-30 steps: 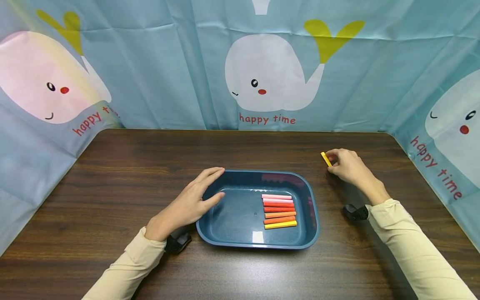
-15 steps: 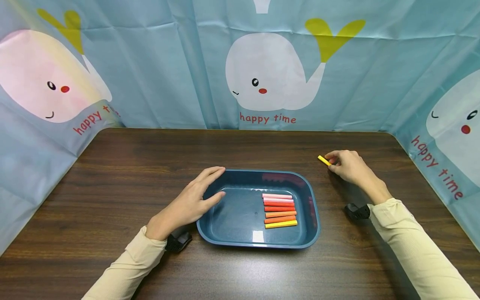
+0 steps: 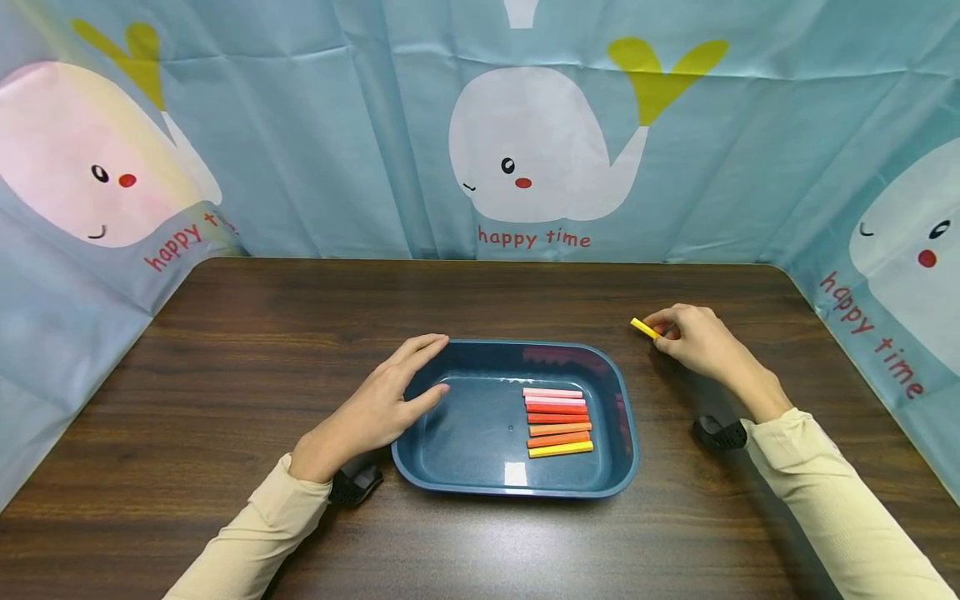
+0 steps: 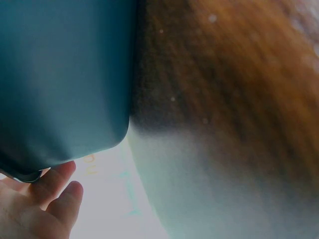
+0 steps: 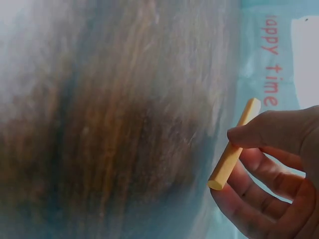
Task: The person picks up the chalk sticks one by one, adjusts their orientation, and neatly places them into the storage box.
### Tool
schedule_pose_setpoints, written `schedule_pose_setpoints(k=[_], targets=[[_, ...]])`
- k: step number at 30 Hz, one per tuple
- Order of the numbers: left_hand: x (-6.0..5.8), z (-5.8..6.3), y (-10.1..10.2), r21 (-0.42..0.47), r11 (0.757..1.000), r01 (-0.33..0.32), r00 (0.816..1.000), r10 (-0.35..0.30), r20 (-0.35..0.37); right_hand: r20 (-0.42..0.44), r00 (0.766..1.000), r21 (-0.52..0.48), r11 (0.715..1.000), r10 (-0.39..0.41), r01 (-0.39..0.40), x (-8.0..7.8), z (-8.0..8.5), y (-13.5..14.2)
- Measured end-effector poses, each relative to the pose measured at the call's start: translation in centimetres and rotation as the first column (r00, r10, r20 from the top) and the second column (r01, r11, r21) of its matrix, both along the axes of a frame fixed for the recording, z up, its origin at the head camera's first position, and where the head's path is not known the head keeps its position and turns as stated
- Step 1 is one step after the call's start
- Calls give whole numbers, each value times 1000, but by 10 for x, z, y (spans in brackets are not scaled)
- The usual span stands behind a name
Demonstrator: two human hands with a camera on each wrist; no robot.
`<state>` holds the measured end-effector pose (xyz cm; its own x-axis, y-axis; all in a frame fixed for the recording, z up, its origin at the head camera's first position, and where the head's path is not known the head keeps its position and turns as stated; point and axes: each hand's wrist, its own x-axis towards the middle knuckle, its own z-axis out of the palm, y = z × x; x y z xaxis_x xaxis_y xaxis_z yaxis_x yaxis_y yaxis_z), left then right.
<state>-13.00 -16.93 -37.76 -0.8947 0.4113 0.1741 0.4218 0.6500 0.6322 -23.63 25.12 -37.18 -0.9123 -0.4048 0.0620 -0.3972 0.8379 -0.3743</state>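
My right hand (image 3: 697, 340) pinches a yellow chalk stick (image 3: 644, 327) between thumb and fingers, to the right of and beyond the tray. In the right wrist view the chalk slants from the thumb down across the fingers, both ends showing. A dark blue plastic tray (image 3: 517, 494) stands on the table. My left hand (image 3: 367, 408) rests at its back left corner with fingers fairly straight and thumb over the side. Inside the tray, on the right, several chalk sticks lie in a row, from pink (image 3: 552, 392) through red (image 3: 557, 408) and orange (image 3: 559, 430) to yellow (image 3: 560, 450).
The dark wood table (image 3: 247, 358) extends on all sides of the tray. A light blue curtain (image 3: 337, 150) printed with whales hangs along its back and sides. A black strap device (image 3: 720, 432) sits at the right wrist, and another (image 3: 356, 485) at the left.
My right hand has shifted slightly toward me, and the yellow chalk has turned from steeply slanted to flatter, its free end pointing more to the left. The left hand and tray stay put.
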Motion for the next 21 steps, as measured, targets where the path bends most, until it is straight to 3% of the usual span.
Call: schedule_pose_setpoints(k=[8,21], targets=[[0,1,0,-6,1000,-2,1000,2,-4,-26,998,-11,999,51,-52,8,4,-4],[0,0,0,-7,1000,3,1000,-3,-9,-24,998,-58,997,54,-55,27,18,-11]])
